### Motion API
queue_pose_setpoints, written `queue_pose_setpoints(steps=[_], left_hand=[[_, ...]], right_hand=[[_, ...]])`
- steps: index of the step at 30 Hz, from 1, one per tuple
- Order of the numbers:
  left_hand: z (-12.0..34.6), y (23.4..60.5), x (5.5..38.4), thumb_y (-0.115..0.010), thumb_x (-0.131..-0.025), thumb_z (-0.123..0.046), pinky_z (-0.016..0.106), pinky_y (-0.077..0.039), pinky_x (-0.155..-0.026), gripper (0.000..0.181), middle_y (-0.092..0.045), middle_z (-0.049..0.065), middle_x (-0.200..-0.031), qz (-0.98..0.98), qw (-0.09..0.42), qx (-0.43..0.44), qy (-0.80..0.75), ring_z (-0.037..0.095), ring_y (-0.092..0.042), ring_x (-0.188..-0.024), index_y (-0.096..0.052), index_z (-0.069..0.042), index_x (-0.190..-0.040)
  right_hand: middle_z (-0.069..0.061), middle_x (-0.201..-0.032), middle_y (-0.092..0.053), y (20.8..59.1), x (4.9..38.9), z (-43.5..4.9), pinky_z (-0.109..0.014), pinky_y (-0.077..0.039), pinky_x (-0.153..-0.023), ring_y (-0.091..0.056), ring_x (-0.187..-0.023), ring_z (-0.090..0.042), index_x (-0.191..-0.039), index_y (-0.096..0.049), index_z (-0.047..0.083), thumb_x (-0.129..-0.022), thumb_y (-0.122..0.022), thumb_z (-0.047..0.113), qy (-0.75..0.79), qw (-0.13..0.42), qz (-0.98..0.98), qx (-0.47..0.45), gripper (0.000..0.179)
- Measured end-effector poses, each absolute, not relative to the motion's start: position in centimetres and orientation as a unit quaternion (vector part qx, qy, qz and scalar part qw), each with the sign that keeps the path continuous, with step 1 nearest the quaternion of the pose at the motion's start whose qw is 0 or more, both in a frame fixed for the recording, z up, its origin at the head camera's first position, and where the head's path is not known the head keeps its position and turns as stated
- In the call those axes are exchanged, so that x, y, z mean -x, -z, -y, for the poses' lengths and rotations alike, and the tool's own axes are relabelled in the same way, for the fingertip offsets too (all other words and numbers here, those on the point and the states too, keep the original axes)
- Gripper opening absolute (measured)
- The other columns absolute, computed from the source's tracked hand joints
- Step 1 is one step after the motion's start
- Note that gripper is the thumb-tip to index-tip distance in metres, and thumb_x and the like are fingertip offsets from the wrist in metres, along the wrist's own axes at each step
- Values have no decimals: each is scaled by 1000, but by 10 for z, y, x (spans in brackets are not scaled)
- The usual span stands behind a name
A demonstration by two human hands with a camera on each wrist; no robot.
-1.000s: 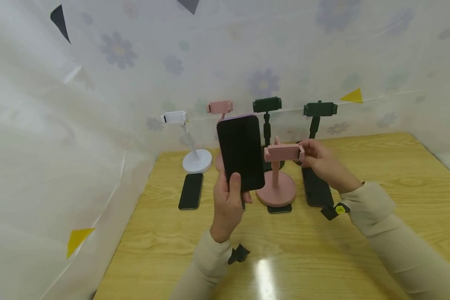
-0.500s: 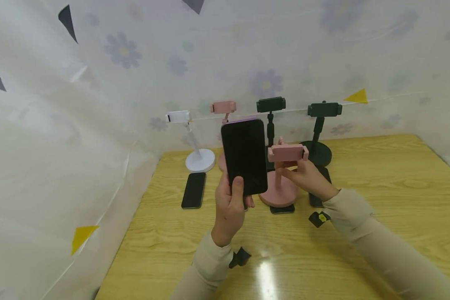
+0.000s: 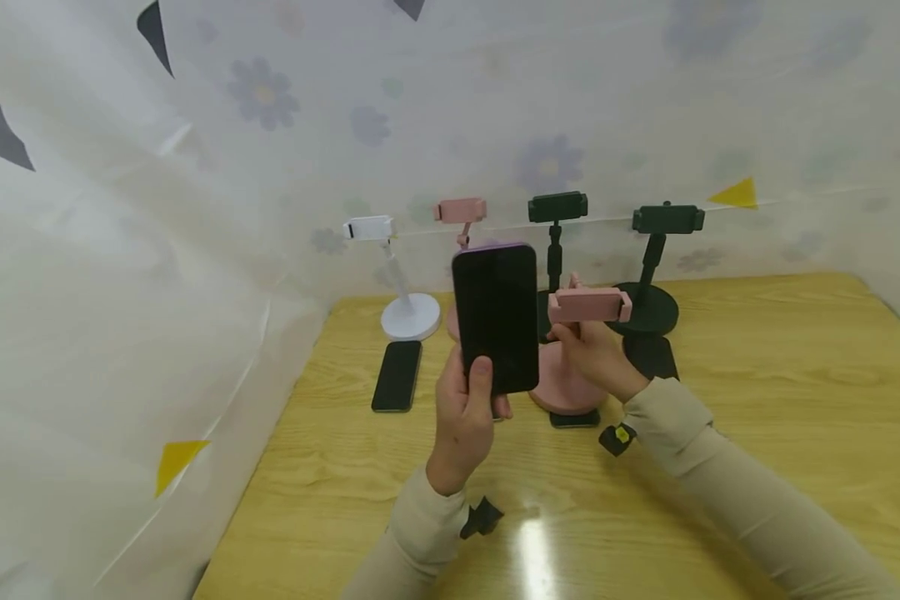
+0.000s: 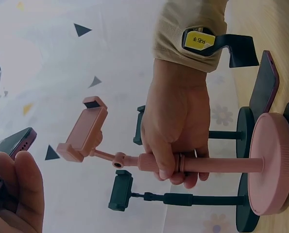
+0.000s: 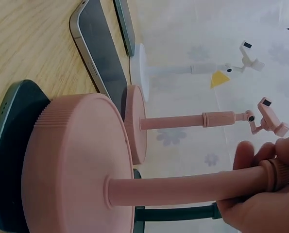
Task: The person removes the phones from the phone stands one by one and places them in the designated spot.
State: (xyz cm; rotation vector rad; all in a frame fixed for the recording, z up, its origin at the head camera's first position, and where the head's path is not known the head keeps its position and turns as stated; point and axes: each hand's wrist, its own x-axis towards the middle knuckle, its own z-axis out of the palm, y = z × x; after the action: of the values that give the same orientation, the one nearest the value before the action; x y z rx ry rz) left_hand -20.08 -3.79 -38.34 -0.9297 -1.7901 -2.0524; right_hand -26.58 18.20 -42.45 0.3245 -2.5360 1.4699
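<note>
My left hand holds a smartphone upright, its dark screen facing me and my thumb over the lower screen. The phone's edge looks purple. My right hand grips the pole of a pink phone stand just below its clamp. The left wrist view shows the right hand's fingers wrapped round the ribbed collar of that pole. Nothing sits in the stand's clamp. Under or behind its round base lies a dark green phone; I cannot tell whether they touch.
Along the back stand a white phone stand, another pink stand and two dark green stands, all with bare clamps. Phones lie on the wooden table, including one at left and one at right. A flowered sheet hangs behind.
My right hand has moved left and down from beside the pink stand's clamp to grip its pole. The left hand still holds the phone in much the same pose. The head view has shifted slightly.
</note>
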Motion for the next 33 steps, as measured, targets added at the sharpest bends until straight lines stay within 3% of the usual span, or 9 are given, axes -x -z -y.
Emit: queue_pose_setpoints(steps=[3, 6, 7, 9, 12, 14, 24, 29, 33], left_hand=[[42, 384, 202, -38, -108, -13, 30, -49, -45, 23, -45, 19, -51, 622, 131, 314, 705, 30, -47, -43, -48, 8, -105], [44, 385, 202, -37, -108, -14, 31, -49, -45, 24, -44, 19, -50, 624, 126, 311, 706, 34, -47, -43, -47, 7, -105], [44, 386, 202, -36, -108, -14, 31, -49, -45, 24, -44, 19, -50, 625, 126, 310, 705, 35, -47, -43, -47, 7, -105], [45, 386, 202, -35, -109, -14, 31, -49, -46, 24, -44, 19, -50, 628, 130, 306, 704, 33, -47, -43, -47, 6, -105], [47, 387, 202, -35, -109, -14, 30, -49, -46, 24, -45, 19, -50, 631, 133, 303, 702, 33, -46, -43, -47, 6, -105], [48, 387, 201, -35, -109, -14, 30, -49, -45, 24, -45, 19, -50, 633, 135, 301, 701, 33, -46, -43, -47, 7, -106], [56, 389, 204, -36, -108, -10, 29, -49, -45, 21, -45, 19, -52, 644, 133, 306, 689, 29, -47, -43, -48, 7, -106], [65, 390, 202, -36, -107, -7, 28, -49, -46, 18, -47, 18, -56, 659, 140, 311, 671, 23, -48, -43, -48, 6, -106], [73, 389, 202, -36, -106, -3, 28, -48, -45, 16, -49, 18, -59, 660, 152, 318, 663, 23, -48, -43, -49, 7, -107]], right_hand=[[-28, -146, -43, 424, 267, -182, -12, -47, -81, -59, -96, -26, -157, 16, 9, -105, -44, 10, -516, 98, 842, -122, 79], [-19, -114, -52, 421, 263, -189, -14, -45, -76, -54, -88, -15, -158, 4, 10, -105, -44, 9, -540, 112, 824, -131, 72], [-15, -104, -50, 418, 262, -191, -17, -46, -75, -53, -85, -13, -156, -8, 7, -105, -44, 8, -544, 121, 819, -135, 63], [-11, -94, -49, 412, 258, -199, -22, -47, -69, -53, -77, -12, -139, -33, -2, -105, -45, 7, -543, 144, 815, -139, 37], [-7, -85, -52, 400, 250, -214, -23, -47, -64, -54, -68, -14, -103, -47, -7, -105, -45, 7, -522, 180, 822, -137, 15], [-5, -82, -53, 394, 243, -228, -21, -46, -65, -54, -65, -16, -93, -48, -5, -105, -45, 9, -507, 193, 830, -128, 18], [15, -82, -53, 384, 217, -299, -10, -37, -75, -54, -73, -2, -97, -49, -4, -107, -43, 21, -465, 196, 864, 6, 27], [17, -80, -54, 383, 213, -328, -11, -35, -77, -53, -80, 1, -88, -51, -7, -106, -42, 23, -491, 207, 846, 31, 36], [18, -78, -56, 381, 211, -351, -8, -35, -80, -54, -81, 3, -88, -56, 3, -106, -43, 24, -538, 223, 811, 50, 30]])
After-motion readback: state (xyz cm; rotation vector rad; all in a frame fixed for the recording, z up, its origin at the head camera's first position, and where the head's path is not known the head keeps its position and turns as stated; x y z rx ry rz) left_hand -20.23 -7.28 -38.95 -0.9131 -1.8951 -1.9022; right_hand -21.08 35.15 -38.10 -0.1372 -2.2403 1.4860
